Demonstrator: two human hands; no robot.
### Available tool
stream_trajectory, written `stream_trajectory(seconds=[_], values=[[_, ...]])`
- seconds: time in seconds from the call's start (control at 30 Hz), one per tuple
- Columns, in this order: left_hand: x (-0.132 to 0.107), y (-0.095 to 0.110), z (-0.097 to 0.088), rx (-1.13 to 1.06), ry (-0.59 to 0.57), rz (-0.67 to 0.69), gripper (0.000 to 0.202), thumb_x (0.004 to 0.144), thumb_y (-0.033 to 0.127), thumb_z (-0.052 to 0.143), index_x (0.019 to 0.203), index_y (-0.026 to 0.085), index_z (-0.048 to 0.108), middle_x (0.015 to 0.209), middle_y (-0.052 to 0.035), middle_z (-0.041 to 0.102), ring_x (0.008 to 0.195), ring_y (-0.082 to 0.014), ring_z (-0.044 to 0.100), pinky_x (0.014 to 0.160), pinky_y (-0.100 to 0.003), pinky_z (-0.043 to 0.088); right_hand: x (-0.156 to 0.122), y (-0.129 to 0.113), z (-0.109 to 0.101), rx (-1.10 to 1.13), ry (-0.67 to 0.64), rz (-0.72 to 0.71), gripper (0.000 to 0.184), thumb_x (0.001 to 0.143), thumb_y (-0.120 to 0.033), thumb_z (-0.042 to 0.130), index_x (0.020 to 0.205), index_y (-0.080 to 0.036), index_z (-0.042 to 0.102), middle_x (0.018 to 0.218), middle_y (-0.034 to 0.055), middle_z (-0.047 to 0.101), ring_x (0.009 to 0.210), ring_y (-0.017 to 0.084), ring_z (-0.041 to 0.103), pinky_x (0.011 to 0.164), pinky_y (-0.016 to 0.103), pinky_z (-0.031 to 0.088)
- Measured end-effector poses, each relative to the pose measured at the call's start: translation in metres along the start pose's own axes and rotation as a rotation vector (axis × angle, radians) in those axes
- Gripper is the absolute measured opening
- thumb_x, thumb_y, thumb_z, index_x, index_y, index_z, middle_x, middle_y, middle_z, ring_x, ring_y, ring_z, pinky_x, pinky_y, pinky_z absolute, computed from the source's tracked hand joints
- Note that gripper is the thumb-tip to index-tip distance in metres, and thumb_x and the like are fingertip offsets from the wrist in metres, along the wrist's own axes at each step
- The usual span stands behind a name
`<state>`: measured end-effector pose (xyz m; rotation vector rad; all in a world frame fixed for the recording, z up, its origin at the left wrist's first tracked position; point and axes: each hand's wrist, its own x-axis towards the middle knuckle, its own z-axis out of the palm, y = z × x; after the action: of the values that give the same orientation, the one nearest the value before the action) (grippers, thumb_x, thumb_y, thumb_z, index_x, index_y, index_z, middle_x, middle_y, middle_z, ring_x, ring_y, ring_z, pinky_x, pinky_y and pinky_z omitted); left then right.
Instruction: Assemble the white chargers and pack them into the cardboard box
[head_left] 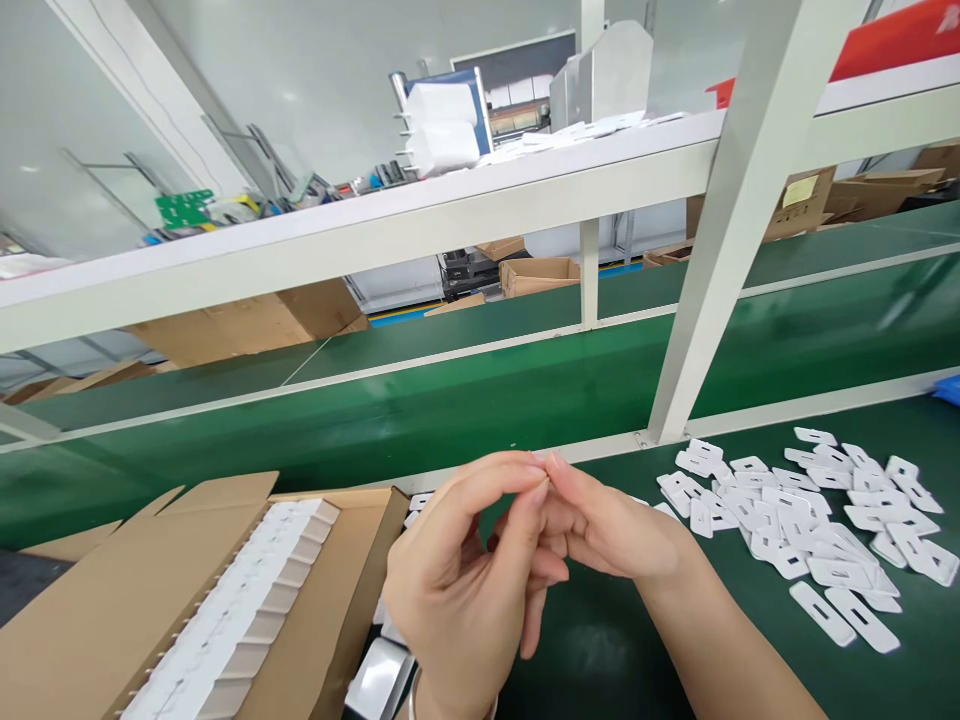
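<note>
Both hands are held fingertip to fingertip above the green table.
The thumb and forefinger of the left hand are curled into a ring, their tips almost closed where the tips of the right hand are met; whether anything small is pinched there cannot be told. White slotted plates are spread loosely on the table beyond the right forearm, well apart from the fingers. By the left wrist, a shiny metal piece is seen beside an open cardboard box, in which a white ridged strip is laid. For such fine fingertip work, a light pinch, steadied wrists and a clear view of the tips would probably serve best.
</note>
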<state>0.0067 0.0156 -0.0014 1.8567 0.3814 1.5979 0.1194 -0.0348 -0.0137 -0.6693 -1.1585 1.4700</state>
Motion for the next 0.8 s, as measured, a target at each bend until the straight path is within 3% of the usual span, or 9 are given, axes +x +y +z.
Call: stream_trajectory(seconds=[0.2, 0.4, 0.53, 0.67, 0.8], values=[[-0.001, -0.012, -0.006, 0.023, -0.082, 0.070, 0.017, 0.096, 0.008, 0.071, 0.100, 0.024, 0.077, 0.100, -0.0005, 0.080, 0.082, -0.0169, 0.079, 0.071, -0.028, 0.069, -0.002, -0.005, 0.001, -0.115, 0.119, -0.087, 0.076, 0.096, -0.089, 0.031, 0.070, -0.019, 0.049, 0.068, -0.0037, 0.039, 0.064, 0.012, 0.046, 0.068, 0.034, 0.063], [0.002, -0.015, -0.010, 0.036, -0.146, 0.115, 0.018, 0.096, 0.006, 0.068, 0.100, 0.023, 0.075, 0.100, -0.0013, 0.079, 0.080, -0.0166, 0.079, 0.070, -0.028, 0.068, -0.005, -0.011, 0.006, -0.194, 0.211, -0.076, 0.074, 0.096, -0.088, 0.031, 0.074, -0.020, 0.049, 0.072, -0.0038, 0.036, 0.066, 0.012, 0.046, 0.068, 0.032, 0.062], [0.004, -0.014, -0.011, 0.025, -0.163, 0.109, 0.021, 0.096, 0.003, 0.066, 0.101, 0.023, 0.074, 0.101, -0.0013, 0.078, 0.082, -0.0167, 0.079, 0.071, -0.028, 0.068, -0.004, -0.011, 0.008, -0.159, 0.173, -0.066, 0.075, 0.097, -0.088, 0.029, 0.074, -0.019, 0.049, 0.070, -0.0044, 0.037, 0.064, 0.010, 0.046, 0.065, 0.029, 0.062], [0.005, -0.013, -0.010, -0.001, -0.157, 0.143, 0.022, 0.094, 0.001, 0.067, 0.099, 0.022, 0.074, 0.100, -0.0012, 0.078, 0.087, -0.0167, 0.078, 0.072, -0.027, 0.066, -0.001, -0.005, 0.003, -0.040, 0.049, -0.077, 0.081, 0.096, -0.089, 0.024, 0.074, -0.017, 0.054, 0.066, -0.0044, 0.040, 0.059, 0.010, 0.050, 0.058, 0.027, 0.060], [0.001, -0.013, -0.008, -0.052, -0.153, 0.118, 0.025, 0.093, 0.000, 0.067, 0.101, 0.022, 0.074, 0.104, -0.0011, 0.079, 0.087, -0.0161, 0.077, 0.075, -0.028, 0.068, -0.002, -0.002, 0.001, 0.014, 0.017, -0.059, 0.084, 0.097, -0.089, 0.020, 0.075, -0.017, 0.056, 0.065, -0.0047, 0.040, 0.058, 0.011, 0.054, 0.068, 0.035, 0.065]])
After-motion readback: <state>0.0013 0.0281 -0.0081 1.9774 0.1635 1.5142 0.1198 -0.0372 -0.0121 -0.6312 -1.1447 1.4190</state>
